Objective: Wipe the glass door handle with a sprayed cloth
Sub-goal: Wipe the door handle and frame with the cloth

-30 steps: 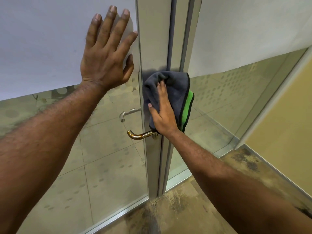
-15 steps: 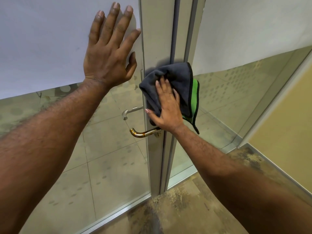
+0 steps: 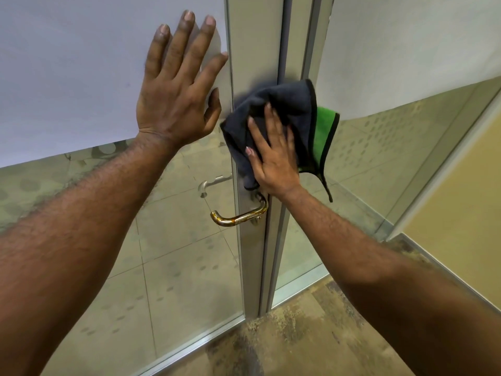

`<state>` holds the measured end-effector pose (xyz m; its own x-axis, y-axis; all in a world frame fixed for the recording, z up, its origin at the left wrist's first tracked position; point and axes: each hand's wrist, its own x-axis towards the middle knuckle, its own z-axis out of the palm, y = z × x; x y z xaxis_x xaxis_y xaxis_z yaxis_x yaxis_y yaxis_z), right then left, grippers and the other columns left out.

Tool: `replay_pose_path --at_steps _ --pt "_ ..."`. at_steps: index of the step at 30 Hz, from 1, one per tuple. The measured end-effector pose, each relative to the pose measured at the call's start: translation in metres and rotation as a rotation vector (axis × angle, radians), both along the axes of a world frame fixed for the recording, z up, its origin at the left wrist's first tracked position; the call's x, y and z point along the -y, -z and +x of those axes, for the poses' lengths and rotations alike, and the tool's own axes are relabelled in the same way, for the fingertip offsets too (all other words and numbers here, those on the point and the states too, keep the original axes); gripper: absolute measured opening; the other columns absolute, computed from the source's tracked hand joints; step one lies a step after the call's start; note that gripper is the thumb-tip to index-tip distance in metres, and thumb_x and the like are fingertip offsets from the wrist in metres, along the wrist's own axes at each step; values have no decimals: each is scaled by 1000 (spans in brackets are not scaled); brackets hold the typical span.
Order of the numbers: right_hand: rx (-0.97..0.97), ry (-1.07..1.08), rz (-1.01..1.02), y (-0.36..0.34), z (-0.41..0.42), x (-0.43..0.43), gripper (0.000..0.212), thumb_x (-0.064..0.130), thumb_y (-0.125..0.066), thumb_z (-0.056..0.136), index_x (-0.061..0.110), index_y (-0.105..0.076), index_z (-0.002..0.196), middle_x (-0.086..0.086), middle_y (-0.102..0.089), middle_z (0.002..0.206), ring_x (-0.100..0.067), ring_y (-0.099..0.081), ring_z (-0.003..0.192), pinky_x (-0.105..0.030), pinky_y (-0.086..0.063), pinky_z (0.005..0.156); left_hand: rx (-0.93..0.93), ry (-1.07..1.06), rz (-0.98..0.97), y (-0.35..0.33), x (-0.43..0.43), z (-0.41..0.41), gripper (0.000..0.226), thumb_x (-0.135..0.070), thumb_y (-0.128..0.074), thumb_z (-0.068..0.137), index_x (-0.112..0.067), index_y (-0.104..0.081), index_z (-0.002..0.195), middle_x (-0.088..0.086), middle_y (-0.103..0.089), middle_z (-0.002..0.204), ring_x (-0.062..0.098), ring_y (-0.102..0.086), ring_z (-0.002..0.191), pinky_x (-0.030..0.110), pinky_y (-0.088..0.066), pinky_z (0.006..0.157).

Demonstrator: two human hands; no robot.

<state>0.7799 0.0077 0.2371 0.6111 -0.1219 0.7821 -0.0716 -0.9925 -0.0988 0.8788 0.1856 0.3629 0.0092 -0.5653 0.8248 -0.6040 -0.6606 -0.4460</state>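
A brass-coloured lever handle (image 3: 238, 217) sticks out leftward from the metal door frame (image 3: 254, 50). My right hand (image 3: 272, 161) presses a dark grey cloth (image 3: 287, 104) with a green underside flat against the frame, just above the handle. The cloth covers the frame and the seam beside it; the handle itself is uncovered. My left hand (image 3: 179, 88) lies flat with fingers spread on the frosted part of the glass door (image 3: 81, 77), left of the frame.
A second, silver handle (image 3: 210, 183) shows through the glass on the far side. A fixed glass panel (image 3: 393, 131) stands right of the frame, and a yellow wall (image 3: 466, 199) lies at far right. Worn brown floor (image 3: 311, 335) is below.
My right hand has slid the cloth upward along the frame, away from the handle, which now shows in full. My left hand has stayed flat on the glass.
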Motion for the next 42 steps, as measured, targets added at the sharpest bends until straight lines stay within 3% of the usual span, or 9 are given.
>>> replay_pose_path --at_steps 4,9,14,19,22,25,33,38,42 --pt "69 -66 -7 -5 9 -12 61 35 -47 99 14 -29 154 -23 -19 162 -33 -11 151 -45 -1 123 15 12 -8 0 0 2 49 -35 -39 101 -15 -44 145 16 -26 164 40 -23 150 55 -17 121" --pt "44 -122 -61 27 -16 7 62 27 -67 92 9 -45 147 -23 -31 158 -31 -22 148 -39 -9 122 20 16 -10 2 1 1 48 -33 -41 101 -16 -44 145 16 -26 164 40 -23 150 54 -15 121" --pt "97 93 -114 11 -4 16 68 50 -55 94 22 -35 152 -20 -26 161 -33 -14 150 -54 -5 120 23 9 -13 1 0 2 47 -32 -40 101 -16 -43 145 16 -26 164 40 -22 150 54 -15 121" --pt "95 -3 -150 15 11 0 68 49 -51 97 22 -26 154 -22 -22 161 -34 -8 152 -58 1 121 25 19 -25 2 1 3 47 -33 -39 102 -16 -44 145 15 -26 164 39 -22 151 52 -13 122" --pt "-2 -58 -237 40 -3 3 69 45 -58 94 25 -29 153 -20 -27 161 -34 -16 150 -57 -5 121 21 15 -35 2 1 3 47 -33 -41 101 -16 -44 145 15 -25 164 38 -22 151 51 -11 121" --pt "-15 21 -107 54 -16 13 66 37 -61 93 25 -34 152 -19 -24 162 -32 -15 151 -61 -15 119 18 -2 -32 1 3 3 49 -33 -42 100 -16 -43 146 15 -26 164 39 -23 150 52 -12 121" --pt "40 -45 62 43 1 -12 67 35 -57 97 15 -28 154 -27 -16 161 -42 -8 151 -53 -4 124 -1 -9 -24 1 1 0 49 -34 -42 101 -17 -42 147 16 -28 163 40 -25 149 56 -17 119" --pt "4 -203 -39 56 -17 -2 57 15 -69 89 14 -51 143 -26 -30 157 -38 -23 148 -44 -20 124 -9 -7 -26 1 1 0 49 -32 -43 100 -16 -42 146 16 -27 163 40 -24 150 55 -17 120" --pt "155 -141 113 45 -19 1 45 6 -69 89 12 -63 133 -29 -38 150 -37 -34 142 -35 -24 123 -6 -11 -21 1 2 0 49 -33 -42 100 -17 -42 146 17 -28 163 40 -25 149 55 -17 120"
